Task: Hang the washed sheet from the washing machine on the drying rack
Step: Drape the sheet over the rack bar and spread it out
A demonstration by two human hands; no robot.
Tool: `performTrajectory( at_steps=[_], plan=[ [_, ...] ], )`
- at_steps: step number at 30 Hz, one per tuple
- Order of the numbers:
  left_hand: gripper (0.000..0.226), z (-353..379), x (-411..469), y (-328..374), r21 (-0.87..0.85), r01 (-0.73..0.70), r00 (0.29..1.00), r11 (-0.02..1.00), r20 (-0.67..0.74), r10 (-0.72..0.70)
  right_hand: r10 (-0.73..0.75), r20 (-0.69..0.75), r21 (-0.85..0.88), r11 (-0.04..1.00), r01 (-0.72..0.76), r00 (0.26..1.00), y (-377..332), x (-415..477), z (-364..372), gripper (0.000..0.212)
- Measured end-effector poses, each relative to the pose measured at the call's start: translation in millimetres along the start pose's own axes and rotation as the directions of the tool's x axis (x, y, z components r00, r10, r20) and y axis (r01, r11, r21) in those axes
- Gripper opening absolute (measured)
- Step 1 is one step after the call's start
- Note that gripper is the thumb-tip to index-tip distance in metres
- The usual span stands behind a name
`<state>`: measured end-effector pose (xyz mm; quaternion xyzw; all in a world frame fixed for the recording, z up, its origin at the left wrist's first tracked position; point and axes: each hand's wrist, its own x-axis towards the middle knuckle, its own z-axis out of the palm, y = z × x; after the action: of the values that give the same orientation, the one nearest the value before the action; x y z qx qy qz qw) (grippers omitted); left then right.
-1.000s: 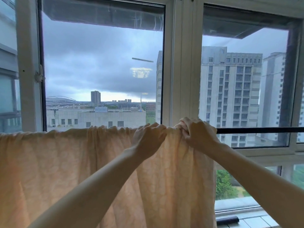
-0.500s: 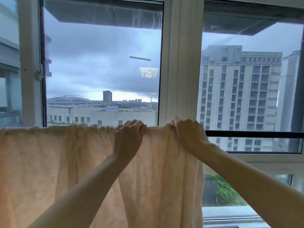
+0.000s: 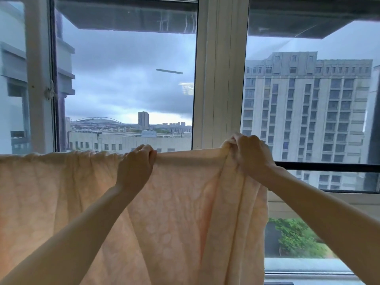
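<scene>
Up at the window, a person reaches both bare arms forward and upward to a pale peach sheet (image 3: 185, 202) draped over a dark horizontal rail (image 3: 329, 167) of the drying rack. The left hand (image 3: 136, 167) sits knuckles-up on the top fold, its fingers curled over the edge and pinching the cloth against the rail. The right hand (image 3: 250, 155), a little higher and off to the right, has its fingers closed tight around a bunched corner of the sheet at the fabric's right end, where folds gather and fall in long creases. Between the two hands the top edge runs taut and nearly level; to the left of the left hand it ripples in small gathers out to the frame's edge. The sheet hangs straight down past the bottom of the view, backlit and faintly patterned. Behind it stand white window frames (image 3: 220, 79), a heavy grey sky, a tall pale apartment block (image 3: 308, 110) on the right, low roofs and a distant tower on the left, and green treetops (image 3: 296, 237) below.
</scene>
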<state>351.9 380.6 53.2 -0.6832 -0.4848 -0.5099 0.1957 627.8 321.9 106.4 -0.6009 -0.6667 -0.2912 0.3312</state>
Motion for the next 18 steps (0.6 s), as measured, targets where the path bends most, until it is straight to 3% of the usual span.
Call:
performTrajectory(
  at_steps=[6, 9, 12, 14, 18],
  plan=[
    [0.025, 6, 3, 16, 0.085, 0.088, 0.996, 0.992, -0.04, -0.085, -0.022, 0.012, -0.017, 1.0, 0.023, 1.0, 7, -8, 0, 0.011],
    [0.018, 12, -3, 38, -0.023, -0.1, 0.992, 0.995, -0.082, 0.098, -0.037, 0.003, -0.007, 0.999, 0.037, 0.999, 8, -10, 1, 0.013],
    [0.024, 19, -10, 62, -0.131, -0.29, 0.954, 0.948, 0.034, 0.297, -0.029, 0.005, 0.008, 1.0, 0.029, 1.0, 6, -12, 0, 0.018],
    [0.026, 24, -12, 70, -0.16, -0.3, 0.945, 0.94, 0.086, 0.316, -0.031, 0.01, 0.029, 0.999, 0.031, 0.999, 4, -13, -1, 0.021],
    [0.02, 25, -10, 67, -0.207, -0.245, 0.963, 0.947, 0.058, 0.262, -0.058, 0.034, 0.051, 0.997, 0.057, 0.998, 1, -18, -1, 0.019]
  ],
)
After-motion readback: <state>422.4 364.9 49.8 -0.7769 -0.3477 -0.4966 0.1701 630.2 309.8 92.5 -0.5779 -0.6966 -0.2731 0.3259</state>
